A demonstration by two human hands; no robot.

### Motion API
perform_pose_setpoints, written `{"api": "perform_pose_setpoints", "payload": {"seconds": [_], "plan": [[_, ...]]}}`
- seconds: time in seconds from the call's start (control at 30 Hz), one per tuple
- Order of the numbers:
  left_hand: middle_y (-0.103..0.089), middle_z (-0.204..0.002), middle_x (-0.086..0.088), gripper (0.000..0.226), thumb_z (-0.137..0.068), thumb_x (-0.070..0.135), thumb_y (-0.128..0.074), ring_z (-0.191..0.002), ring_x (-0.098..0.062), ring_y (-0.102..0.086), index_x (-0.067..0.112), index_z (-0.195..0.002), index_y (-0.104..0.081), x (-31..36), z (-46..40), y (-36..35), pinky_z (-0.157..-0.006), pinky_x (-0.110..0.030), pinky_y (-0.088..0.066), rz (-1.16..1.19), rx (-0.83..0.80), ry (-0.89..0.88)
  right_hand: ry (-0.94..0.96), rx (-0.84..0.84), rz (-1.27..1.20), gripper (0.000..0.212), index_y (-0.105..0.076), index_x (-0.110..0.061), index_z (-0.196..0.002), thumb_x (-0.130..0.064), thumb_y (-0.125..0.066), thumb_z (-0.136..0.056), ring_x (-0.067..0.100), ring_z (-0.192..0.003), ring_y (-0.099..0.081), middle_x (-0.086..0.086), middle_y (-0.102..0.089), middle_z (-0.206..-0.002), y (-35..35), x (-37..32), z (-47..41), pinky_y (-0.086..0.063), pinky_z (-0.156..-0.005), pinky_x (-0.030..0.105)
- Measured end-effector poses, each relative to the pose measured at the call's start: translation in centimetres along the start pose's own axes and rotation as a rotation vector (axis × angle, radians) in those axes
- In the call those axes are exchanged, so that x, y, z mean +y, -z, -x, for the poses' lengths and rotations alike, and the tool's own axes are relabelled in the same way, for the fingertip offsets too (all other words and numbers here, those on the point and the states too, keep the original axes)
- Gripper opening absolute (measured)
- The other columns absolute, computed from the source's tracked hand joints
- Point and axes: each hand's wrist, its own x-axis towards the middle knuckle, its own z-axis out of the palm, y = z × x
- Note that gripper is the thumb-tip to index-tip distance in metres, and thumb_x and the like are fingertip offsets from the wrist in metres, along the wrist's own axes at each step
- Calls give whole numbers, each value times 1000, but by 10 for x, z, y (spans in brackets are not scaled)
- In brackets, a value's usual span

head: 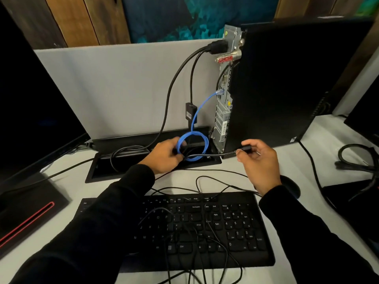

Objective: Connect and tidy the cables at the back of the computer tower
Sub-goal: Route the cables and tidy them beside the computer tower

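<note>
A white desk backed by a grey partition, seen from above by a person in black sleeves. A black computer tower stands upright at the back right, its metal rear panel facing left. A thick black power cable and a blue network cable are plugged into that panel. Both run down into a recessed black cable tray set in the desk, its lid raised. Inside the tray, the blue cable forms a loop among black cords. The left hand reaches into the tray, fingers curled round the blue loop. The right hand pinches a black plug beside the tower's base, its cord trailing into the tray. Thin black wires sprawl over a black keyboard in front.
</note>
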Motion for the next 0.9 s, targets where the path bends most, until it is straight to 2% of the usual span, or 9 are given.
{"api": "perform_pose_setpoints", "payload": {"seconds": [0.07,0.13,0.23,0.33,0.4,0.57,0.7,0.77,0.9], "plan": [[-58,-98,7,44,-89,15,-69,-96,-15,-59,33,-127,-58,3,1,-1,-92,-34,-51,107,120,-14,12,-23,30,24,-70,-24,-100,-6,-77,-87,25,-84,-74,3,-74,-94,-1,3,-1,-62,-82,34],[-53,-94,15,45,-95,23,-69,-89,-8,-55,29,-137,-55,13,3,-4,-86,-24,-48,102,216,-100,20,-26,65,25,-69,-29,-98,-8,-76,-88,22,-83,-74,2,-74,-94,-1,7,-2,-62,-83,36],[-64,-97,11,30,-104,24,-57,-88,-5,-57,18,-132,-67,21,5,-13,-84,-12,-42,-77,395,-192,47,-25,162,24,-70,-34,-97,-12,-75,-89,10,-74,-70,4,-73,-97,0,12,-5,-56,-74,18],[-65,-88,-1,22,-97,6,-64,-74,-13,-62,9,-116,-76,17,7,-24,-77,-22,-53,-106,490,-159,82,-46,267,25,-72,-28,-104,-11,-78,-87,4,-73,-68,0,-65,-107,0,15,-5,-56,-82,19],[-64,-83,2,15,-93,3,-69,-69,-5,-58,8,-103,-78,17,10,-29,-71,-13,-47,-117,450,-115,98,-73,299,29,-73,-25,-107,-9,-80,-84,1,-75,-69,0,-62,-111,-1,14,-3,-58,-87,24],[-69,-71,6,14,-93,9,-70,-61,3,-62,16,-81,-71,21,8,-22,-60,-4,-42,32,321,135,121,-124,315,27,-74,-21,-105,-7,-83,-84,-5,-71,-67,1,-61,-108,-1,14,-3,-50,-72,5],[-74,-75,1,25,-94,26,-73,-72,-5,-67,20,-70,-72,18,4,-14,-68,-15,-50,207,234,212,153,-162,293,26,-74,-26,-99,-9,-84,-82,6,-75,-70,-2,-62,-101,-4,12,-2,-50,-69,6],[-70,-67,5,28,-94,30,-73,-64,-5,-63,19,-69,-70,13,1,-11,-68,-27,-51,248,193,239,158,-189,303,26,-73,-27,-99,-10,-84,-82,6,-73,-69,-5,-61,-100,-6,11,-2,-50,-68,7],[-70,-63,3,22,-90,24,-78,-50,-1,-56,15,-74,-67,14,-9,-4,-63,-28,-44,213,129,241,166,-224,301,28,-72,-31,-98,-11,-84,-82,10,-75,-71,-4,-62,-101,-6,11,-2,-52,-70,10]]}}
